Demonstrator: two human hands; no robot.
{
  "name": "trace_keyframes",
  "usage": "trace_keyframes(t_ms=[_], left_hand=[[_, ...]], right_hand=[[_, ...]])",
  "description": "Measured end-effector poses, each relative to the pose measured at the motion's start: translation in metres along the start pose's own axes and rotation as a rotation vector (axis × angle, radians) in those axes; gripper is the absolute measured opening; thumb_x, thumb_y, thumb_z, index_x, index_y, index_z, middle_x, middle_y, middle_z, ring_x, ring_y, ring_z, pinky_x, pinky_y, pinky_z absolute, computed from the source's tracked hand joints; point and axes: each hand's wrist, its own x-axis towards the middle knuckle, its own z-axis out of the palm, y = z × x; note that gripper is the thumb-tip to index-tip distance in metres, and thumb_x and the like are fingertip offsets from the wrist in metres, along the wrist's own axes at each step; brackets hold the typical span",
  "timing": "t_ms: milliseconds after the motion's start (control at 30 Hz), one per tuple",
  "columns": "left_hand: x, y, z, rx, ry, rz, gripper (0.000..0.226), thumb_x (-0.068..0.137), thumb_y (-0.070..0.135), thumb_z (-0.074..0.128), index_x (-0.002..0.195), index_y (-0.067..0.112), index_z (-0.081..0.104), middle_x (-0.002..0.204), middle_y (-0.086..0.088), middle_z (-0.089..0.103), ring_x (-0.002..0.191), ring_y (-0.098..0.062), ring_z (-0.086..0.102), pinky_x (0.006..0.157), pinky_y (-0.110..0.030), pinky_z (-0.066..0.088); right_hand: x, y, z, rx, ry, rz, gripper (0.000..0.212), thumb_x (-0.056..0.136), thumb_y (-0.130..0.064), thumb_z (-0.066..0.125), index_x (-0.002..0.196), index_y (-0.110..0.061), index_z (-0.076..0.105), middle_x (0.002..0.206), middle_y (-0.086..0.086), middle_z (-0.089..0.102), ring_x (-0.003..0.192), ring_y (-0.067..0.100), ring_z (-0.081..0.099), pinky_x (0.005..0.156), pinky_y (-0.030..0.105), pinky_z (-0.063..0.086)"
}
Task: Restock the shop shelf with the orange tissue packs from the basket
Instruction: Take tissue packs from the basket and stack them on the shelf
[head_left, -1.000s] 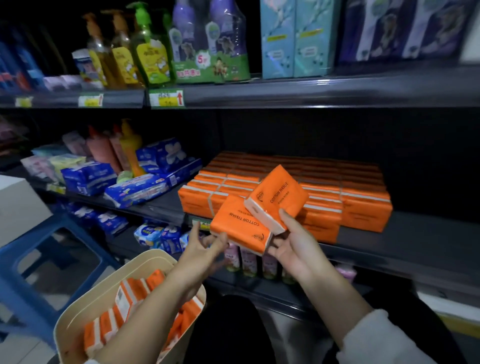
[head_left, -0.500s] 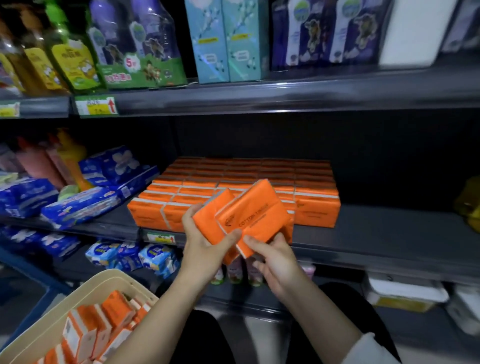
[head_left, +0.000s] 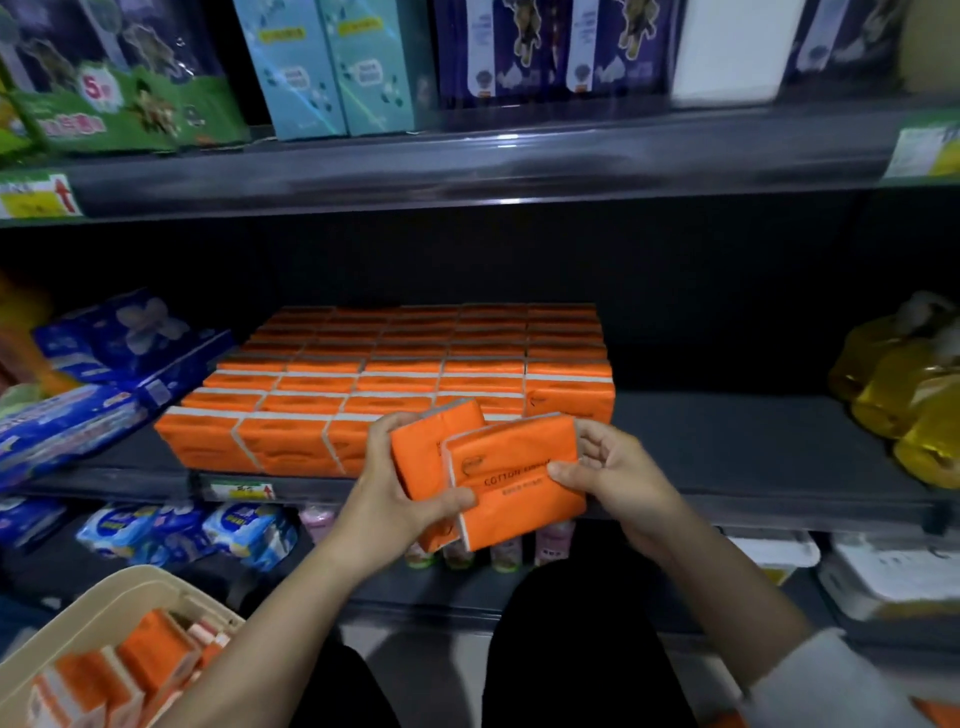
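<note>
The two packs, apart a second ago, are now drawn together. The left grip (head_left: 395, 499) curls round one orange pack (head_left: 423, 457), and the right grip (head_left: 618, 473) pinches the other pack (head_left: 514, 483), whose edge overlaps the first. They look ready to go down as a pair. Just beyond both grips the orange stack (head_left: 405, 374) sits on the dark shelf (head_left: 727, 441), with yellow bottles (head_left: 904, 384) well right of the right grip. The basket (head_left: 104, 597), below the left grip, holds more packs.

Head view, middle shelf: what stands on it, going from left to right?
From the left: blue packs → orange tissue packs, stacked in a block → yellow bottles.
</note>
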Motion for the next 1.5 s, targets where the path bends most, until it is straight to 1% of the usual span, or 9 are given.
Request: trace_keyframes(t_ms=[167,367,567,667,800,1033,1200,1400,1500], left_hand=[[0.012,-0.005,0.006,-0.091,0.263,-0.040,0.029,0.092,0.021,0.056,0.117,0.026,0.041,0.100,0.017,0.048,0.086,0.001,0.052,0.069,-0.010,0.041],[0.010,-0.027,-0.007,-0.209,0.371,-0.153,0.019,0.093,0.026,0.055,0.103,0.039,0.046,0.105,0.000,0.059,0.100,-0.023,0.058,0.092,-0.050,0.048],[0.006,-0.029,-0.011,-0.287,0.365,-0.156,0.019,0.095,0.025,0.052,0.108,0.035,0.044,0.099,0.004,0.059,0.089,-0.013,0.059,0.074,-0.037,0.050],[0.006,-0.030,-0.008,-0.312,0.355,-0.172,0.018,0.095,0.022,0.052,0.107,0.034,0.045,0.099,0.002,0.060,0.087,-0.012,0.061,0.064,-0.027,0.051],[0.004,-0.033,-0.007,-0.339,0.337,-0.212,0.021,0.093,0.024,0.056,0.105,0.038,0.049,0.107,-0.003,0.062,0.104,-0.028,0.061,0.086,-0.050,0.051],[0.002,-0.030,-0.003,-0.440,0.331,-0.268,0.028,0.093,0.023,0.057,0.117,0.030,0.045,0.106,-0.001,0.061,0.101,-0.026,0.062,0.083,-0.049,0.052],[0.001,-0.029,-0.003,-0.441,0.340,-0.280,0.037,0.090,0.022,0.060,0.121,0.029,0.040,0.106,-0.002,0.062,0.096,-0.021,0.063,0.084,-0.048,0.051],[-0.003,-0.016,0.000,-0.377,0.253,-0.204,0.031,0.090,0.018,0.060,0.113,0.031,0.043,0.108,-0.006,0.059,0.101,-0.024,0.062,0.085,-0.044,0.053],[-0.004,-0.007,0.002,-0.147,0.162,-0.046,0.044,0.087,0.025,0.066,0.120,0.040,0.040,0.112,-0.002,0.061,0.101,-0.014,0.061,0.088,-0.037,0.052]], right_hand=[[0.004,0.005,-0.021,0.106,0.121,-0.004,0.037,0.074,0.000,0.071,0.107,-0.011,0.061,0.108,0.008,0.068,0.094,0.017,0.066,0.074,0.025,0.053],[0.022,0.011,-0.057,0.036,0.481,-0.033,0.035,0.083,0.005,0.061,0.114,-0.008,0.051,0.109,0.008,0.063,0.094,0.016,0.062,0.077,0.028,0.050],[0.046,0.037,-0.057,-0.240,0.513,-0.009,0.036,0.080,-0.003,0.069,0.106,-0.023,0.053,0.113,0.010,0.062,0.104,0.025,0.061,0.089,0.041,0.051],[0.055,0.044,-0.051,-0.383,0.565,-0.045,0.038,0.075,-0.005,0.074,0.104,-0.022,0.057,0.113,0.002,0.051,0.099,0.017,0.058,0.091,0.033,0.048],[0.057,0.051,-0.044,-0.524,0.663,-0.065,0.038,0.073,-0.006,0.076,0.108,-0.009,0.061,0.103,0.005,0.054,0.086,0.015,0.055,0.084,0.025,0.043],[0.058,0.053,-0.043,-0.495,0.646,-0.014,0.042,0.075,-0.008,0.074,0.113,-0.009,0.056,0.098,0.003,0.062,0.084,0.016,0.059,0.085,0.031,0.049],[0.050,0.049,-0.045,-0.506,0.638,0.033,0.071,0.072,-0.011,0.078,0.134,-0.009,0.042,0.122,0.009,0.055,0.104,0.023,0.058,0.096,0.036,0.045],[0.025,0.015,-0.023,-0.530,0.665,-0.155,0.054,0.080,-0.019,0.072,0.129,-0.011,0.049,0.126,0.006,0.046,0.104,0.012,0.051,0.092,0.025,0.039],[0.016,-0.010,-0.006,-0.534,0.496,-0.274,0.049,0.080,-0.019,0.071,0.126,-0.016,0.053,0.119,-0.006,0.048,0.106,0.007,0.050,0.096,0.027,0.042]])
